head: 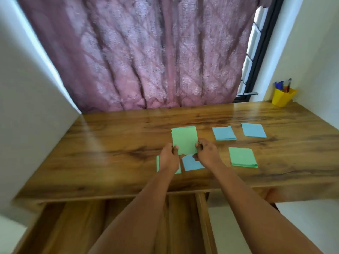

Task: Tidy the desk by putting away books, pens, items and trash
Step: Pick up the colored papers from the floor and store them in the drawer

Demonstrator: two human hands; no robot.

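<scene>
Green paper stack [184, 142] held just above mid-desk: left hand [168, 158] and right hand [206, 154] pinch its near corners. Likely light, floppy, sheets prone to slipping (support by opposite edges). Other stacks lie right.

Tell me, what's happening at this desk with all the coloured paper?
A person is gathering paper stacks on a wooden desk. Both hands, left hand and right hand, pinch a green paper stack by its side edges, lifted above the desk. Lying flat are two blue stacks farther back, a green stack on the right, and one blue and one green piece partly under the hands. A yellow pen cup stands in the far right corner.
</scene>
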